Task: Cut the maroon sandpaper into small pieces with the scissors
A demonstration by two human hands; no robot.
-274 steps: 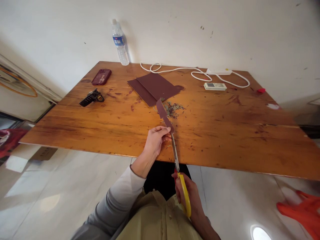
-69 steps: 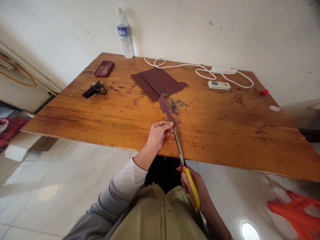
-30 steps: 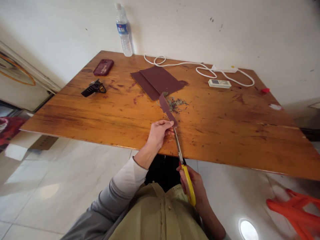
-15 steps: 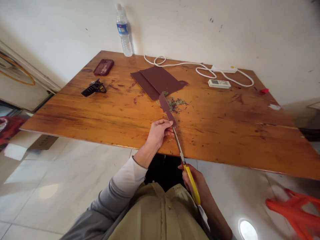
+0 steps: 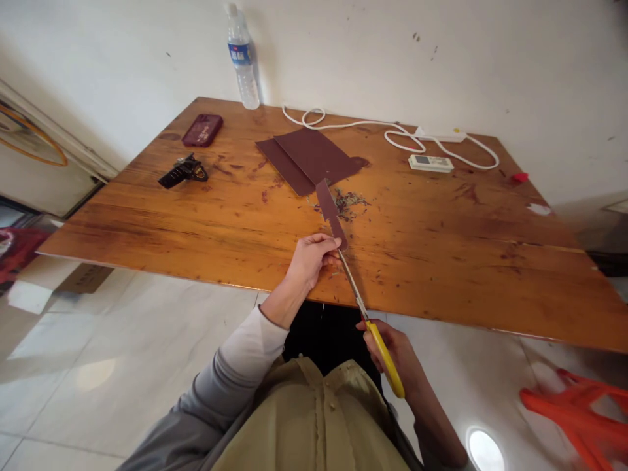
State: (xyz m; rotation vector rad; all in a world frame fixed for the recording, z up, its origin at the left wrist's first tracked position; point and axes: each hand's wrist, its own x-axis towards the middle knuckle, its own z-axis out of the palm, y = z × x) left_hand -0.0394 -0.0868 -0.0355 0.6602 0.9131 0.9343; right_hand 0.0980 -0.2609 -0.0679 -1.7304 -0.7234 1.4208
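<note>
Between the thumb and fingers of my left hand [image 5: 316, 258] is the near end of a narrow maroon strip [image 5: 328, 204], perhaps sandpaper or card, with a stepped edge. My right hand [image 5: 390, 347] is closed round the yellow handles of a pair of scissors [image 5: 360, 301]. Their blades point away from me and reach the strip's near end, right by my left fingertips. Beyond the strip lie two overlapping maroon sheets [image 5: 314, 157] on the wooden table [image 5: 441, 261]. A small heap of dark and greenish scraps [image 5: 350, 204] is just right of the strip.
A dark red phone [image 5: 202, 130] and a black hair claw clip [image 5: 182, 171] lie at the left. A plastic bottle [image 5: 243, 62] stands at the back. A white cable with a power strip [image 5: 439, 135] and a remote control [image 5: 430, 163] lie back right. An orange stool [image 5: 579, 409] is on the floor.
My right hand and the scissor handles have swung slightly right, turning the blades a little. The strip's far end has tilted slightly to the right. My left hand has stayed nearly in place.
</note>
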